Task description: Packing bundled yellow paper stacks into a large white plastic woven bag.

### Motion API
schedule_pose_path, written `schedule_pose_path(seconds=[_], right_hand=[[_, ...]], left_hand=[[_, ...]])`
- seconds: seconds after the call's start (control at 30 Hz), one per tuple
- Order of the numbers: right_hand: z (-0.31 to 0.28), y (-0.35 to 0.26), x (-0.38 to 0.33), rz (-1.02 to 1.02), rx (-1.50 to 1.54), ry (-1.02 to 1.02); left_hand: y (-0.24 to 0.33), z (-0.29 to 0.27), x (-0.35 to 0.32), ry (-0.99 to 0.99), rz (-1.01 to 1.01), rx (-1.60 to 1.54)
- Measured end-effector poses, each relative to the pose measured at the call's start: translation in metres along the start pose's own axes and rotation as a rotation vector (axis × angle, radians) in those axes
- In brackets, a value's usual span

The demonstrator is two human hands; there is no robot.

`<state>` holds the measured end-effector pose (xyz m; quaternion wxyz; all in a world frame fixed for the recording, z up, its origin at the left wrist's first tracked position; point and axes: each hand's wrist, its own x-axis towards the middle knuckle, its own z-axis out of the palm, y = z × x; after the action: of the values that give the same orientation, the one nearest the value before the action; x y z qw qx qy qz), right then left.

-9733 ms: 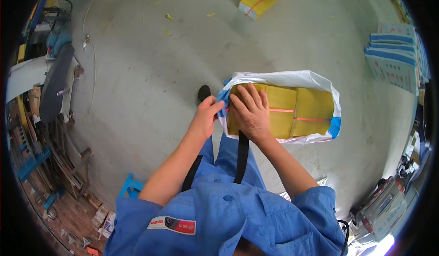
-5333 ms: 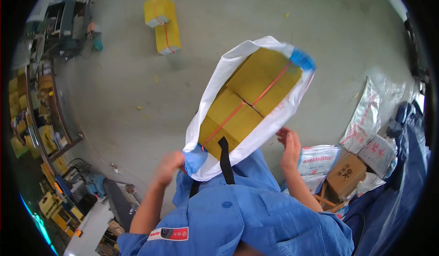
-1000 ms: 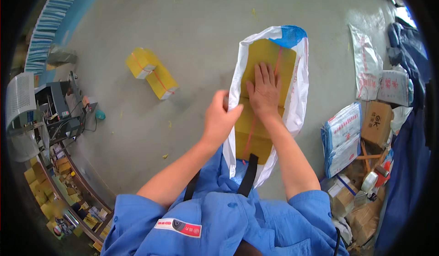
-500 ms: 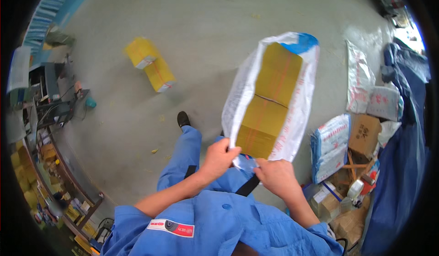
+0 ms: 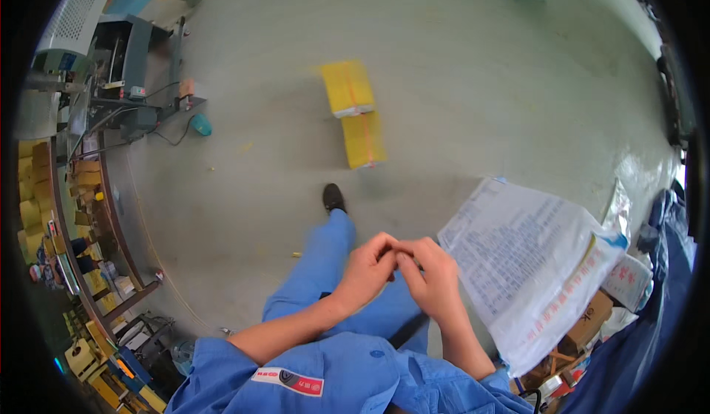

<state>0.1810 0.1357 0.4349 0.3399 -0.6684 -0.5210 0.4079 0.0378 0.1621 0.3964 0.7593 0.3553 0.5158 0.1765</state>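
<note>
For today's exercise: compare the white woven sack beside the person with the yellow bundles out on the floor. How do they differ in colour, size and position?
The white woven sack is white with blue and red print; the yellow bundles are plain yellow. The sack looks much bigger than either bundle. The sack lies close to the right hand, while the bundles lie farther out on the grey floor, beyond the black shoe. Neither is touched by the left hand or the right.
</note>
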Motion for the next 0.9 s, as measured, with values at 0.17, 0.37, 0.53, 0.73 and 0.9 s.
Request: schedule_pose_path(seconds=[0.17,0.37,0.53,0.73,0.9], right_hand=[[0.137,0.083,0.152,0.275,0.309,-0.103],[0.243,0.243,0.346,0.305,-0.203,-0.009],[0.305,0.300,0.459,0.321,-0.717,0.051],[0.322,0.314,0.505,0.302,-0.920,-0.050],[0.296,0.316,0.483,0.702,0.203,-0.098]], left_hand=[[0.016,-0.118,0.071,0.165,-0.064,0.014],[-0.008,-0.165,0.161,0.162,-0.037,-0.073],[-0.081,-0.204,0.164,0.193,-0.242,-0.204],[-0.117,-0.238,0.153,0.379,-0.356,-0.291],[-0.081,-0.226,0.153,0.347,-0.292,-0.318]])
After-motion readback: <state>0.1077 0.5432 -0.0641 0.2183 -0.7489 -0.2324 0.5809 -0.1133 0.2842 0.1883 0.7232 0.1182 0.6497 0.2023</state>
